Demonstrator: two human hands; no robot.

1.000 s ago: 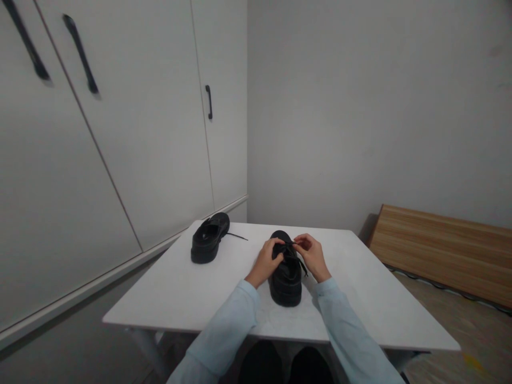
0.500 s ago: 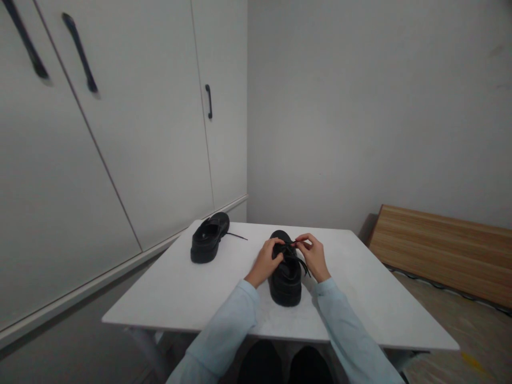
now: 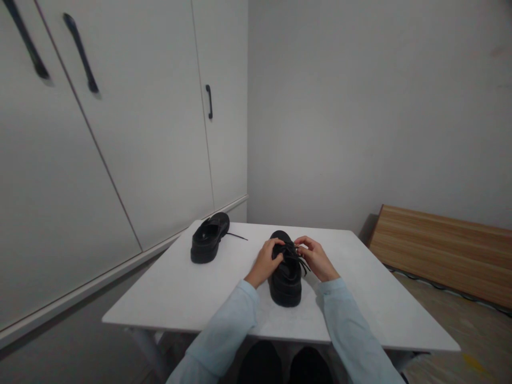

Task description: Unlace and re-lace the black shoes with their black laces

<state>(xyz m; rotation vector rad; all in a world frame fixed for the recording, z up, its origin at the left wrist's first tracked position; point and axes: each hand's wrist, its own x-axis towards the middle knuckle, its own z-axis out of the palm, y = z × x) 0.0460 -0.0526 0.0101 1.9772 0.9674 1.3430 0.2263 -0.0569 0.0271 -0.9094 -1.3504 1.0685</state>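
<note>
A black lace-up shoe [image 3: 285,292] stands on the white table in front of me, its heel towards me and its toe pointing away. My left hand [image 3: 265,262] is at its left side, fingers and thumb bent over the lacing. From the right, my right hand [image 3: 316,258] has its fingertips closed at the black shoelace [image 3: 304,265]. Lace ends hang over the shoe's right side. The fingers partly hide the lacing, so the exact grip on the lace is hard to see. Another black shoe [image 3: 205,253] rests farther back on the left.
The white table [image 3: 172,298] has its near edge just before my knees. White cabinets [image 3: 152,133] with dark handles run along the left, and a grey wall is behind. A wood-grain board [image 3: 440,250] leans at the right.
My right hand has shifted slightly right and turned, and the piece of lace stretched between the two hands no longer shows. My left hand and both shoes remain in place.
</note>
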